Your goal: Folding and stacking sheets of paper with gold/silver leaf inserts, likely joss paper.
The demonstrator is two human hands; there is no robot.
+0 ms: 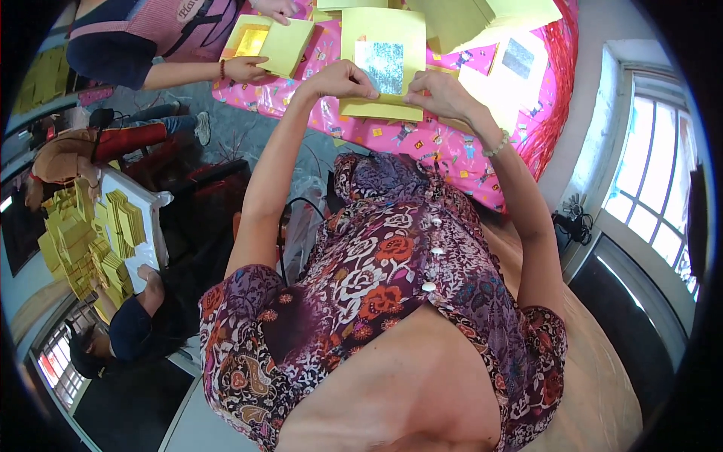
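Observation:
A yellow paper sheet (380, 25) with a silver foil square (382, 66) in its middle lies before me on the table. The near edge is turned up into a narrow fold. My left hand (343, 78) pinches this fold at its left end, thumb and fingers pressed together. At the right end my right hand (444, 94) grips the same fold, a beaded bracelet on its wrist. More yellow paper shows just below the fold, toward me; whether it is separate sheets I cannot tell.
A pink patterned cover (331, 124) lies over the table. Yellow paper stacks (459, 19) and a foil-centred sheet (516, 60) lie beyond and right. Red strands (561, 98) hang along the right edge. At left a co-worker holds yellow sheets (290, 45); other people sit by a table of folded yellow paper (124, 218).

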